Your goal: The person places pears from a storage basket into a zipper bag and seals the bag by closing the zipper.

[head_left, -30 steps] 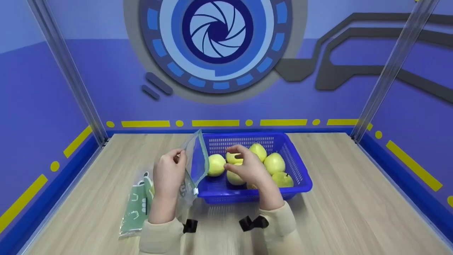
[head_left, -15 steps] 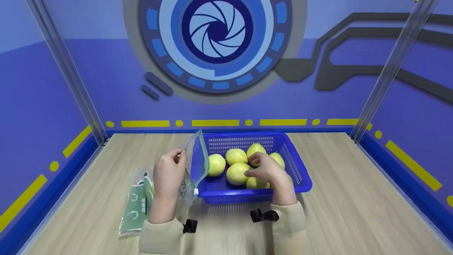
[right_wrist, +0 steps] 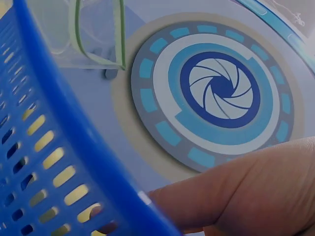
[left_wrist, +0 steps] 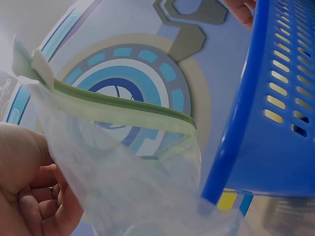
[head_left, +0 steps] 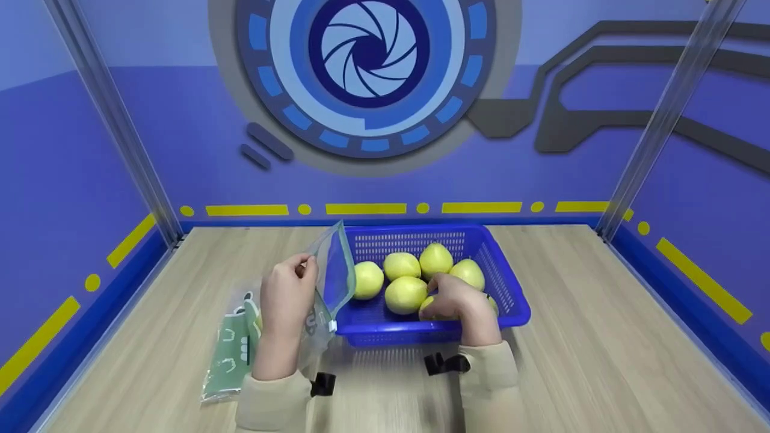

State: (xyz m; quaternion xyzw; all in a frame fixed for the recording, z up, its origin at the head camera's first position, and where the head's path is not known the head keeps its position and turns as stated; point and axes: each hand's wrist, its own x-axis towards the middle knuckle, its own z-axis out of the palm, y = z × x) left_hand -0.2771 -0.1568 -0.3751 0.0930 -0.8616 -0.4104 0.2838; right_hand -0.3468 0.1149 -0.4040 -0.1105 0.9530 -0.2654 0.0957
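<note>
My left hand (head_left: 289, 297) pinches the edge of a clear zip bag (head_left: 332, 270) with a green rim. The bag's mouth gapes toward the blue basket (head_left: 385, 328), against its left side, and a white slider sits at the rim's lower end. In the left wrist view the bag (left_wrist: 128, 167) looks slack. My right hand (head_left: 460, 299) reaches down inside the basket's near side, thumb and fingers curled round a yellow-green pear (head_left: 428, 304) that it mostly covers. Several other pears lie about it, among them one pear (head_left: 405, 295) just left of the fingers. The basket wall (right_wrist: 54, 123) hides the fingertips in the right wrist view.
A green printed packet (head_left: 228, 358) lies on the wooden table (head_left: 601, 337) left of my left forearm. One pear (head_left: 367, 280) sits at the basket's left end beside the bag. Blue walls stand behind and at both sides.
My right hand has moved right and down, from above the middle pears to the pear at the basket's near side. The left hand and the bag have stayed in place.
</note>
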